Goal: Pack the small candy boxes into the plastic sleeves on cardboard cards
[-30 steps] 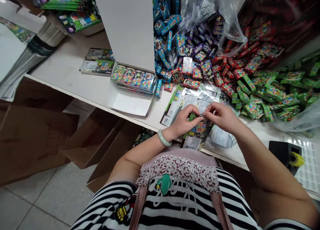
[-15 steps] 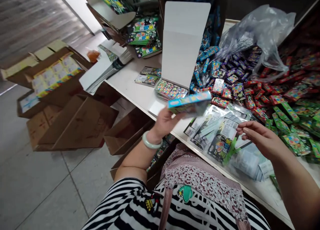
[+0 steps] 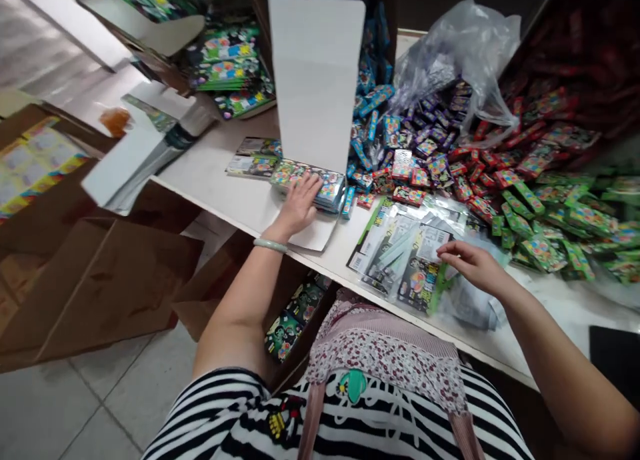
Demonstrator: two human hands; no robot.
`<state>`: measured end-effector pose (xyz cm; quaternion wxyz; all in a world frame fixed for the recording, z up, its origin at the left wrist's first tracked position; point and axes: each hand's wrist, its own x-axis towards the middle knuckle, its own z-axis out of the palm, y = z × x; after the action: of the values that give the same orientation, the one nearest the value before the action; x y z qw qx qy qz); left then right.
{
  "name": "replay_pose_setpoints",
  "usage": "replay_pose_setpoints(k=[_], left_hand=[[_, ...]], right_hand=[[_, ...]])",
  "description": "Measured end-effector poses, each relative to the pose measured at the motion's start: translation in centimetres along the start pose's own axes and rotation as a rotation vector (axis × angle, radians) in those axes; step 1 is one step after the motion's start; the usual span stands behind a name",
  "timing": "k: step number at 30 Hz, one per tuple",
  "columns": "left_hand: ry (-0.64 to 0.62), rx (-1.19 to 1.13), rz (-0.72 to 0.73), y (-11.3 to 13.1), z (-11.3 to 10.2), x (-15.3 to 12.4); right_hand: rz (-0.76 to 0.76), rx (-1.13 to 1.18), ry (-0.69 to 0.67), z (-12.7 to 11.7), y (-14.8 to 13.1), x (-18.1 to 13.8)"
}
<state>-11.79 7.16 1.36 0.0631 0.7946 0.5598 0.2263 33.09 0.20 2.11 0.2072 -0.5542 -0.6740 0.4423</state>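
Packs, glossy, multicoloured, under left hand, loosely spread, ungripping; right hand half-curled, hold unclear.

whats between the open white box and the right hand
Head view: a small blue box, a strip of tabletop, then overlapping printed plastic packages up to the right hand.

One open box lies under the left hand; one bracelet circles its wrist. Four packet heaps spread to its right.
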Motion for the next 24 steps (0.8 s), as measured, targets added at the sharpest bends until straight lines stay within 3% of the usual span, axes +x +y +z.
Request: replay_pose_setpoints(k=[2,5,8,11,14,16,19,22,24], left_hand=[[0.049,-0.042,0.006,2.1,0.9,-0.1],[0.003,-0.128,0.088,8.7,4.6,-1.1],[-0.322,-0.206,0.177,16.5,9.0,-3.0],[-0.524,-0.182,0.116,20.9,11.6,-4.1],[-0.567,-0.180,0.094,21.5,12.0,-4.4],[-0.520,-0.205,0.081,21.3,11.7,-4.5],[-0.331,-0.347,0.009,21.0,10.8,-4.7],[-0.151,-0.651,-0.076,20.7,9.3,-4.0],[-0.031,-0.757,-0.057,20.2,7.6,-2.9]], right_hand=[[-0.006,-0.138,0.075,-0.3,0.7,1.1],[-0.118,-0.439,0.096,0.2,0.6,2.6],[-0.125,-0.643,0.011,1.7,-0.3,3.6],[-0.089,-0.732,-0.020,2.7,-0.9,3.9],[-0.053,-0.734,-0.012,2.4,-1.0,4.2],[-0.012,-0.680,-0.017,1.6,-1.2,4.6],[-0.001,-0.543,0.005,-0.1,-1.9,4.7],[-0.063,-0.215,0.048,-2.0,-3.4,3.9],[-0.106,0.062,-0.079,-3.2,-4.7,3.3]])
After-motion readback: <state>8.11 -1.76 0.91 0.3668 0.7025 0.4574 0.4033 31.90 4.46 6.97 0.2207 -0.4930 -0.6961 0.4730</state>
